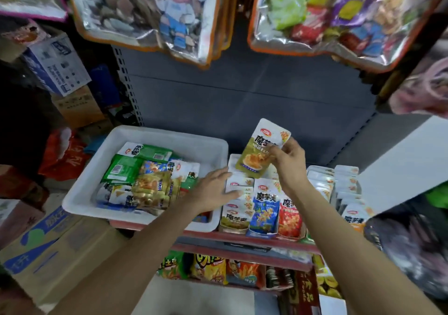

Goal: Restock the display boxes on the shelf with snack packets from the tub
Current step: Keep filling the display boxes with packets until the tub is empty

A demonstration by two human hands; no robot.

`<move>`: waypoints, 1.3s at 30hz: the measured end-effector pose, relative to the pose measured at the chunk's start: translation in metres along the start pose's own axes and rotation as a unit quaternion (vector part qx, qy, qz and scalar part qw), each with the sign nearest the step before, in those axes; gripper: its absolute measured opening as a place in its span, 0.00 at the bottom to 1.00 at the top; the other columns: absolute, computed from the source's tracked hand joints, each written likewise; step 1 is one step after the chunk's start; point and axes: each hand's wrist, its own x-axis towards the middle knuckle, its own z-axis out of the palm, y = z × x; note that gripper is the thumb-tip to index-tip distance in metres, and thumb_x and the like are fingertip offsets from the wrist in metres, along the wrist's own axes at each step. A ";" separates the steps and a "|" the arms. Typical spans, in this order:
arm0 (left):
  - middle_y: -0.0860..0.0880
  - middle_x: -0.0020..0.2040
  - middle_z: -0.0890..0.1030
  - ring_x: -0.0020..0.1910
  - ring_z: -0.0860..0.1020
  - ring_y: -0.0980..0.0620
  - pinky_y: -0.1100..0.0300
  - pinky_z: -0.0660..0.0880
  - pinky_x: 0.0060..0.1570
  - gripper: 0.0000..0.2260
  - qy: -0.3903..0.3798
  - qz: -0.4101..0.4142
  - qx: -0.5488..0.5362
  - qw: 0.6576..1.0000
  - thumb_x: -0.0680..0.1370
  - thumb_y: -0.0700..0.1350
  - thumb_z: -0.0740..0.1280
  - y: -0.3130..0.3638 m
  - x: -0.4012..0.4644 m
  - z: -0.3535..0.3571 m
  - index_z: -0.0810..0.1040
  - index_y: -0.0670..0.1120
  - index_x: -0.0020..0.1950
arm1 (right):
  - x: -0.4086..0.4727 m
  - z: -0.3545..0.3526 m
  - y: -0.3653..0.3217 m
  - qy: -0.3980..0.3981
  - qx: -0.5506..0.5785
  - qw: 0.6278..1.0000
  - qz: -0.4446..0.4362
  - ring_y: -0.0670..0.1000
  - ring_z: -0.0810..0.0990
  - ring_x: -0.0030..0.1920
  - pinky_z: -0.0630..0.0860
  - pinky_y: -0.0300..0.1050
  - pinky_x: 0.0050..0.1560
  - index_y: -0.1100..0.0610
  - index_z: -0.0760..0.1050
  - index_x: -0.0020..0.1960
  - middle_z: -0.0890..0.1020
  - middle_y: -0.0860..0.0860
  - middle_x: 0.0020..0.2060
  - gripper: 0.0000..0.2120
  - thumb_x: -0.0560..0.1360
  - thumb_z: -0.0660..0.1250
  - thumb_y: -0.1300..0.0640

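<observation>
A white plastic tub (pixel 167 135) stands on the shelf at the left, holding several green, yellow and blue snack packets (pixel 150 181). Right of it, display boxes (pixel 261 213) hold upright rows of olive, blue and red packets. My right hand (pixel 288 162) pinches an olive-and-white snack packet (pixel 263 149) by its right edge and holds it upright above the back of the olive row. My left hand (pixel 214 186) lies flat with straight fingers, its fingertips on the white tops of the packets in the olive row, beside the tub's right wall.
The grey back panel of the shelf (pixel 242 101) rises behind the boxes. Big clear bags of snacks (pixel 150 11) hang overhead. More white packets (pixel 339 183) fill boxes at the right. Chip bags (pixel 211 268) sit on the shelf below. Cardboard cartons (pixel 48 246) are stacked at the left.
</observation>
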 end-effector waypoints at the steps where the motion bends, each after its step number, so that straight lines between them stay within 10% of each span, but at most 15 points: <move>1: 0.51 0.77 0.57 0.74 0.57 0.51 0.55 0.58 0.71 0.29 0.009 0.004 -0.002 1.000 0.78 0.59 0.61 0.002 -0.002 0.000 0.61 0.47 0.74 | 0.001 0.000 0.001 -0.004 0.000 1.000 0.000 0.54 0.82 0.47 0.78 0.51 0.50 0.60 0.76 0.51 0.83 0.55 0.46 0.08 0.74 0.65 0.68; 8: 0.51 0.74 0.59 0.73 0.60 0.51 0.54 0.58 0.70 0.14 0.049 0.036 -0.043 0.997 0.76 0.54 0.66 -0.002 -0.015 0.000 0.75 0.50 0.59 | 0.001 0.000 0.007 -0.062 -0.003 0.998 0.012 0.52 0.83 0.50 0.80 0.46 0.51 0.61 0.75 0.56 0.83 0.55 0.50 0.10 0.76 0.64 0.67; 13: 0.51 0.72 0.63 0.71 0.63 0.51 0.57 0.59 0.68 0.16 0.047 0.032 -0.046 0.997 0.77 0.54 0.65 -0.004 -0.021 0.001 0.76 0.51 0.62 | 0.004 -0.001 0.022 -0.119 -0.171 0.976 0.061 0.56 0.83 0.46 0.80 0.57 0.50 0.57 0.74 0.48 0.82 0.54 0.43 0.09 0.73 0.68 0.68; 17: 0.51 0.65 0.71 0.63 0.70 0.53 0.59 0.66 0.59 0.19 0.027 0.026 -0.058 0.998 0.78 0.54 0.63 -0.004 -0.023 0.001 0.72 0.51 0.68 | 0.005 0.000 0.021 -0.127 -0.290 0.948 -0.034 0.50 0.81 0.41 0.79 0.44 0.37 0.56 0.69 0.54 0.80 0.49 0.42 0.15 0.72 0.69 0.67; 24: 0.53 0.68 0.71 0.66 0.69 0.54 0.58 0.67 0.61 0.21 0.020 0.018 -0.054 0.998 0.78 0.54 0.63 -0.005 -0.025 0.002 0.68 0.52 0.70 | 0.013 0.003 0.023 -0.212 -0.534 0.800 -0.174 0.57 0.80 0.50 0.77 0.49 0.48 0.54 0.75 0.63 0.78 0.56 0.54 0.15 0.78 0.61 0.62; 32: 0.53 0.68 0.72 0.66 0.69 0.54 0.54 0.68 0.64 0.20 0.037 0.005 -0.074 0.997 0.78 0.52 0.64 -0.006 -0.025 0.005 0.69 0.51 0.69 | 0.001 0.013 0.046 -0.268 -0.693 0.658 -0.126 0.58 0.75 0.60 0.72 0.49 0.58 0.46 0.71 0.68 0.74 0.55 0.61 0.23 0.78 0.58 0.65; 39: 0.49 0.62 0.77 0.60 0.74 0.52 0.54 0.72 0.61 0.14 0.110 -0.041 -0.102 0.988 0.79 0.44 0.64 -0.037 -0.038 -0.001 0.74 0.46 0.64 | -0.009 0.040 0.034 -0.243 -0.565 0.775 -0.146 0.57 0.78 0.55 0.75 0.47 0.51 0.54 0.76 0.62 0.77 0.55 0.57 0.16 0.78 0.57 0.62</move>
